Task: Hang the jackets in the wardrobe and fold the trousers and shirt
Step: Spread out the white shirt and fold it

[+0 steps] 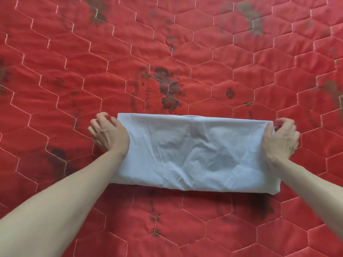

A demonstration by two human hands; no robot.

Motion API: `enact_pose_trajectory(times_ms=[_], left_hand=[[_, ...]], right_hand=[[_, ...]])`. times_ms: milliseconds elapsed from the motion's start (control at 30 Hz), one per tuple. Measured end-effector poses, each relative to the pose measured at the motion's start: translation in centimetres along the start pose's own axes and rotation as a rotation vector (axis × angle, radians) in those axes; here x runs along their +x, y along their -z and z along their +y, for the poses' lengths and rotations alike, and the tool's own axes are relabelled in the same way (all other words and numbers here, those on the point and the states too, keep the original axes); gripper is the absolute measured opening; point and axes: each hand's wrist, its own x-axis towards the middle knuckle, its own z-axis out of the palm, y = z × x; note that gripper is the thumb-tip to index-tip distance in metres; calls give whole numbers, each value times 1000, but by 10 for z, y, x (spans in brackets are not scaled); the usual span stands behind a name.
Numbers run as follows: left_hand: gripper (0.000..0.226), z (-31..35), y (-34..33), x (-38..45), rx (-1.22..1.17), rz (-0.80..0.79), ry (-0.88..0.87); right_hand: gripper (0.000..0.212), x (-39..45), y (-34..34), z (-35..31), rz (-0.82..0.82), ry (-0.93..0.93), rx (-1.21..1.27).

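A white shirt (196, 154), folded into a wide flat rectangle, lies on the red quilted bed cover (167, 52). My left hand (108, 132) sits at the shirt's left end with curled fingers on the cover and the thumb side against the cloth edge. My right hand (280, 138) is at the right end, its fingers curled round the upper right corner of the cloth. No jackets, trousers or wardrobe appear in the view.
The red cover with hexagon stitching and dark flower prints fills the whole view around the shirt.
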Motion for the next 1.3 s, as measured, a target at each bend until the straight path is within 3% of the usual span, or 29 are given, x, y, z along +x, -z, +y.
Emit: enact_pose_trajectory(times_ms=[67, 133, 233, 300, 467, 633, 867, 967, 1133, 1300], left_hand=[[30, -4, -2, -15, 6, 22, -274], [36, -6, -8, -40, -5, -61, -689], [46, 4, -30, -92, 47, -322, -1242], [48, 13, -45, -121, 176, -398, -1402], [72, 14, -68, -113, 433, -398, -1259], [76, 18, -83, -95, 389, -419, -1245], [88, 20, -86, -84, 302, -436, -1058], [89, 20, -87, -81, 316, -450, -1058], [85, 16, -84, -71, 337, -436, -1045], [69, -14, -71, -63, 245, -344, -959]], right_hand=[[38, -11, -3, -10, 88, 128, 84], [39, -33, -10, -27, 80, 446, 195], [49, -87, -30, -50, -163, 970, 182], [58, -115, -50, -55, -261, 1164, 0], [62, -103, -78, -56, -219, 979, -251], [67, -79, -91, -55, -263, 1052, -273], [67, -75, -97, -55, -263, 1046, -239], [67, -75, -97, -54, -261, 1024, -223], [67, -66, -76, -19, -197, 661, -183], [67, -40, -52, 25, -203, 633, -184]])
